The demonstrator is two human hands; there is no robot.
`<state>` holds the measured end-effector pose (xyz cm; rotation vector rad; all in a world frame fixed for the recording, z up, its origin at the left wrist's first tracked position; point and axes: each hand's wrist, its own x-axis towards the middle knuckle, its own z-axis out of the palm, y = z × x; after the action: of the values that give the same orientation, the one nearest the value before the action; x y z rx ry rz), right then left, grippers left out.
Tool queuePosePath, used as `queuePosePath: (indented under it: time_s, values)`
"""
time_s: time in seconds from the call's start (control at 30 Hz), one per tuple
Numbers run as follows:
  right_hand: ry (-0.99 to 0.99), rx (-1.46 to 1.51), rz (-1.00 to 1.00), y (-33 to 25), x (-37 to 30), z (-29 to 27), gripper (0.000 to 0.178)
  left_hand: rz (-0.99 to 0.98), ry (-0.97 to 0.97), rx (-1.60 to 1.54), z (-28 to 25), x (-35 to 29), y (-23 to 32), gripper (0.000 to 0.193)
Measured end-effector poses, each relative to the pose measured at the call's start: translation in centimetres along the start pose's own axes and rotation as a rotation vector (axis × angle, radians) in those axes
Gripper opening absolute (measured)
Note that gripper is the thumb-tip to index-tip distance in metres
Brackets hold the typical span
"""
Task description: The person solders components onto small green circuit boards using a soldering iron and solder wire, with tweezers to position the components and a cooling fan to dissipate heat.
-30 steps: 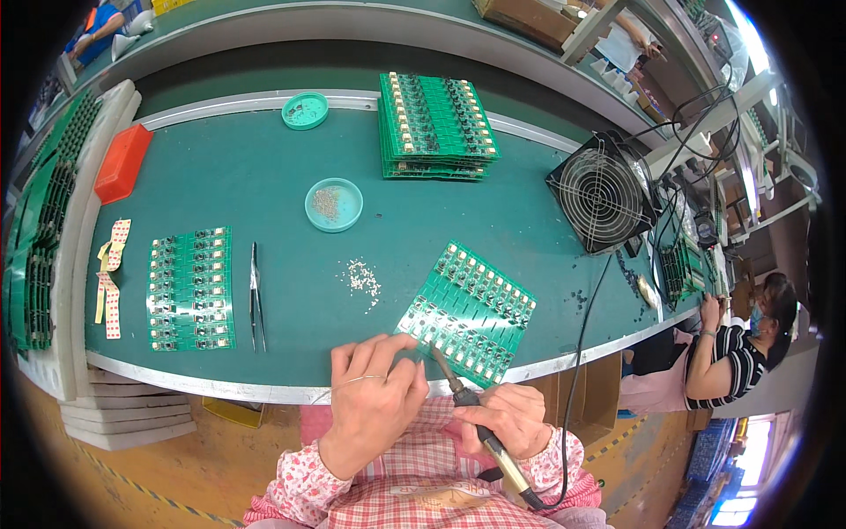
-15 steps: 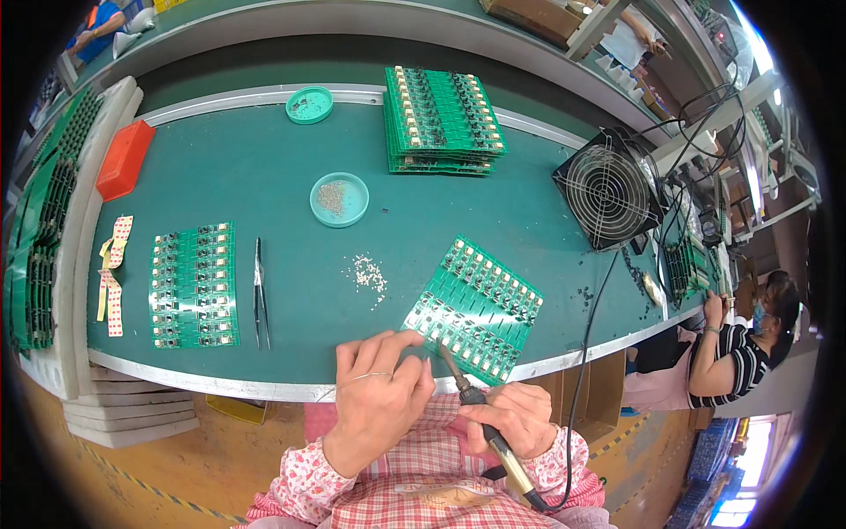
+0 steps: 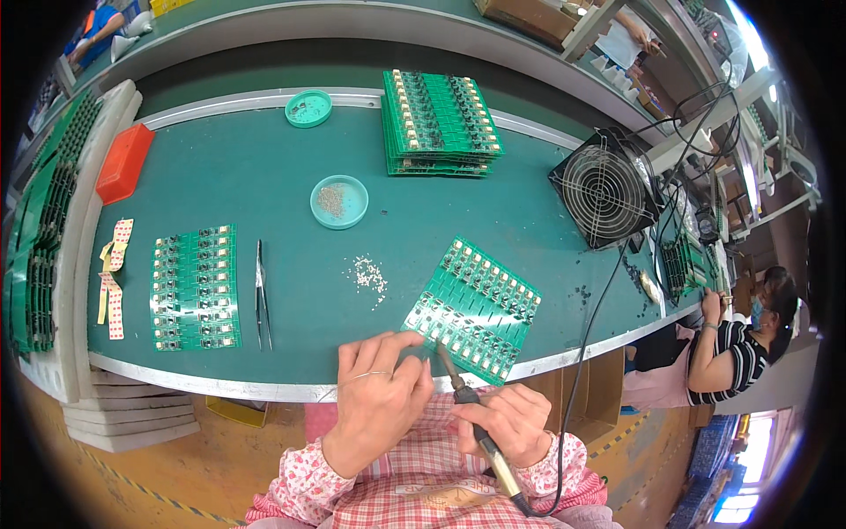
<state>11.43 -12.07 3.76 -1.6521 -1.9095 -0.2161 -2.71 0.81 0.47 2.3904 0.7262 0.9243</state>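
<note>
While the right hand closes its fingers around the dark handle of a soldering iron, the left hand curls beside it, fingertips at the near-left corner of a green circuit board. That board lies at an angle close to the front edge of a green worktable, and the iron's metal tip slants up to its near-left edge; whether tip and board touch is too small to tell. A thin pale strand crosses the left hand's bent fingers, which are mostly folded in; I cannot tell whether the fingertips pinch anything.

Just left of the board is a scatter of tiny white pieces. Behind them sits a round turquoise dish holding small pale bits, with a second dish near the table's back edge. Farther left, dark tweezers lie beside another green board, near a red-dotted paper strip and an orange-red bin. At the back stands a stack of boards. To the right, a black fan with a wire grille faces the work, and beyond it sits a co-worker in a striped top.
</note>
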Motion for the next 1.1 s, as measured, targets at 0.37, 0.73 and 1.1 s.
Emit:
queuePosePath:
  time_s: [0.37, 0.73, 1.1]
  values:
    - [0.141, 0.324, 0.162, 1.2, -0.5, -1.4, 0.017, 0.018, 0.012, 0.017, 0.1, -0.2, 0.1, 0.015]
    - [0.273, 0.407, 0.259, 1.4, -2.2, -1.0, 0.010, -0.013, 0.012, 0.063, 0.5, -0.5, 1.1, 0.016]
    - [0.254, 0.388, 0.201, 1.6, -0.6, 0.5, 0.009, -0.044, 0.027, 0.094, 1.0, 0.0, 1.2, 0.013]
